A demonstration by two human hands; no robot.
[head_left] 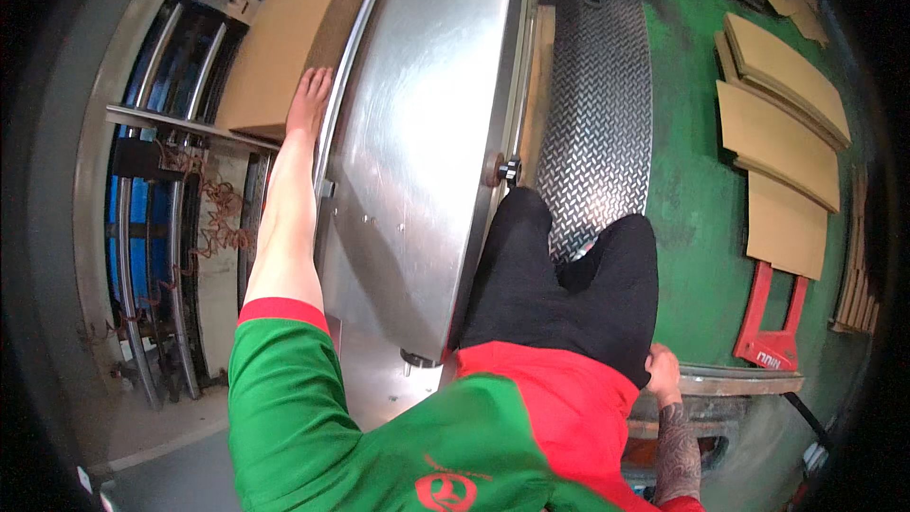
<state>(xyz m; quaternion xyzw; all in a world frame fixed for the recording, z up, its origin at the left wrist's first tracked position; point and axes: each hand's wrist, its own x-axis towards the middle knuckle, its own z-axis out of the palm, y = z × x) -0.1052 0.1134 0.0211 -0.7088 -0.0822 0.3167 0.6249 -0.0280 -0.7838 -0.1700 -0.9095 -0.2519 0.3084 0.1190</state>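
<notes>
**Cardboard and Steel Run Out of Sight**

From where I stand, the cardboard is cut off at the top, and so is the steel tabletop. The left hand hides its own palm, so I can't tell how firmly it presses. The right hand's fingertips are partly lost against the black trousers. Brown sheets cover part of the red pallet jack.
</notes>
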